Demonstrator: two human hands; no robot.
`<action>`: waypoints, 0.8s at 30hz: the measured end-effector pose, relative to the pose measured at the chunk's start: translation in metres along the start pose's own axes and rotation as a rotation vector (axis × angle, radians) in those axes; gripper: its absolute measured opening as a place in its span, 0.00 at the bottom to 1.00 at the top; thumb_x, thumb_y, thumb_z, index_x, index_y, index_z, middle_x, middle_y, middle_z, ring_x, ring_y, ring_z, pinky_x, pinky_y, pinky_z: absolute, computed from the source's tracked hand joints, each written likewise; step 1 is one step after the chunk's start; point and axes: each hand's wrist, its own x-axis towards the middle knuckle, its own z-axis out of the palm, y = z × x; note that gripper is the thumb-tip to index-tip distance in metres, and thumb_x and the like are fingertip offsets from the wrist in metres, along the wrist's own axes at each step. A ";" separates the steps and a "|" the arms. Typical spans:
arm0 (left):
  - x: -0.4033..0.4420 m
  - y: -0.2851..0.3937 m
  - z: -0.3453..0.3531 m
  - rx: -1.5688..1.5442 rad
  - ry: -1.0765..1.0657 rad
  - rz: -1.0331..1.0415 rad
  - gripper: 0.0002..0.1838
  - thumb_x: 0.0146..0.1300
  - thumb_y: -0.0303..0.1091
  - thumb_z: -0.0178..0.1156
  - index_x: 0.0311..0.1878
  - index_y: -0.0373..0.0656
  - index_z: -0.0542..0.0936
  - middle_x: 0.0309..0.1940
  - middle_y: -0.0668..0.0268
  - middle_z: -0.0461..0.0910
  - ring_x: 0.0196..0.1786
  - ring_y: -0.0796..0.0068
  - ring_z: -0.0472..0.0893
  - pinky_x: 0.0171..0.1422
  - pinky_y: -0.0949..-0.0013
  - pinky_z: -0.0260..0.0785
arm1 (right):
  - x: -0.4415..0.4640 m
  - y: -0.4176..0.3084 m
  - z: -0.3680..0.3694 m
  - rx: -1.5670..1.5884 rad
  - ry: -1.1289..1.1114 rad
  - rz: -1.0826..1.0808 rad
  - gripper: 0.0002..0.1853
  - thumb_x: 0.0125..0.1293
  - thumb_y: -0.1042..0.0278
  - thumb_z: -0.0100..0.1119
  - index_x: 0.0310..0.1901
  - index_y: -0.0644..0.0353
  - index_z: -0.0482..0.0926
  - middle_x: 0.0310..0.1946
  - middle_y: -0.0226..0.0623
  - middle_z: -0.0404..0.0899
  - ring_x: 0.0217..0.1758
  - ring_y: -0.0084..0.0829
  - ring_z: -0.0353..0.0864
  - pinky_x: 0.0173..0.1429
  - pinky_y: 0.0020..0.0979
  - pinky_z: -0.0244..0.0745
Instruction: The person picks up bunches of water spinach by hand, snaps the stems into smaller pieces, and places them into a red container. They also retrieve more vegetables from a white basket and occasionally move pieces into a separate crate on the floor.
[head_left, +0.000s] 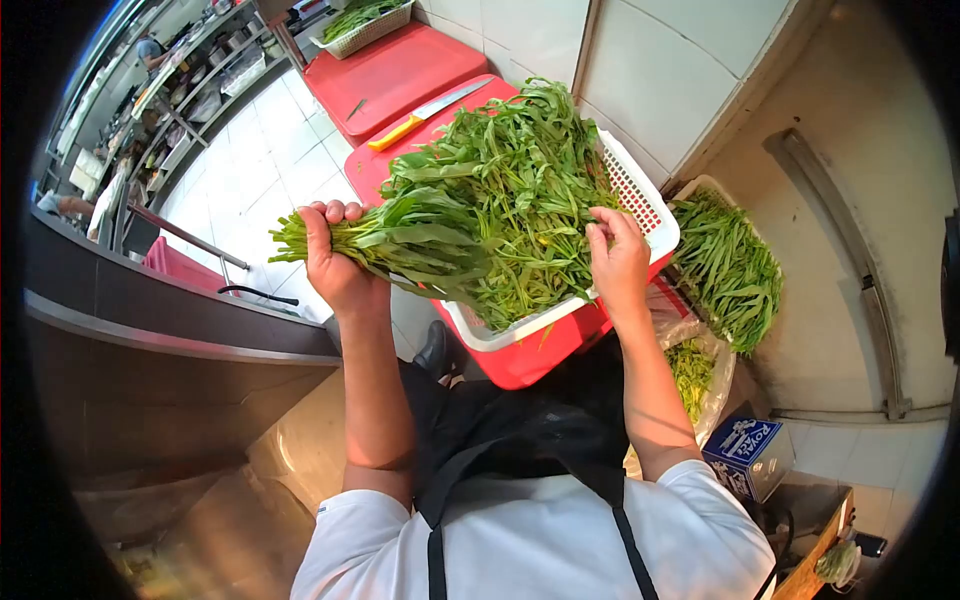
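My left hand (pixel 340 253) is wrapped round the stems of a bunch of long-leaved greens (pixel 420 240), like water spinach. The cut stem ends stick out to the left of my fist, and the leaves reach over a white plastic basket (pixel 655 215). A heap of the same greens (pixel 540 180) fills that basket, which rests on a red board (pixel 525 365). My right hand (pixel 615 250) is at the basket's right side against the heap, thumb and fingers drawn together. What lies between those fingertips is too small to make out.
A yellow-handled knife (pixel 430 113) lies on the red board behind the basket. Another red board (pixel 390 75) and a basket of greens (pixel 365 30) are farther back. To the right stand another filled basket (pixel 725 265), a plastic bag of trimmings (pixel 690 375) and a blue box (pixel 745 455).
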 end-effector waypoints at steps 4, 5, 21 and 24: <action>-0.011 -0.007 0.004 0.031 0.028 -0.023 0.13 0.79 0.44 0.51 0.42 0.45 0.71 0.34 0.71 0.72 0.40 0.72 0.74 0.57 0.62 0.70 | 0.020 0.015 0.010 -0.207 0.001 -0.193 0.23 0.59 0.71 0.71 0.57 0.61 0.79 0.55 0.48 0.78 0.60 0.49 0.77 0.63 0.44 0.73; -0.012 -0.010 0.002 0.046 0.033 -0.032 0.13 0.79 0.44 0.51 0.41 0.45 0.71 0.34 0.70 0.72 0.40 0.72 0.74 0.57 0.62 0.70 | 0.024 0.018 0.013 -0.223 -0.054 -0.165 0.28 0.57 0.66 0.74 0.60 0.59 0.78 0.58 0.48 0.76 0.62 0.51 0.75 0.65 0.43 0.72; -0.024 -0.024 -0.007 0.180 0.006 -0.101 0.12 0.78 0.44 0.54 0.43 0.46 0.74 0.35 0.71 0.73 0.43 0.71 0.75 0.58 0.62 0.69 | 0.096 0.099 0.003 0.085 -0.124 0.320 0.21 0.74 0.52 0.57 0.36 0.66 0.82 0.18 0.38 0.73 0.22 0.34 0.67 0.32 0.40 0.66; -0.024 -0.025 -0.009 0.181 0.021 -0.103 0.11 0.78 0.43 0.54 0.43 0.45 0.74 0.35 0.71 0.74 0.43 0.71 0.75 0.58 0.62 0.69 | 0.091 0.115 -0.002 0.032 -0.075 0.376 0.17 0.74 0.59 0.59 0.51 0.67 0.81 0.35 0.33 0.85 0.37 0.24 0.78 0.45 0.31 0.73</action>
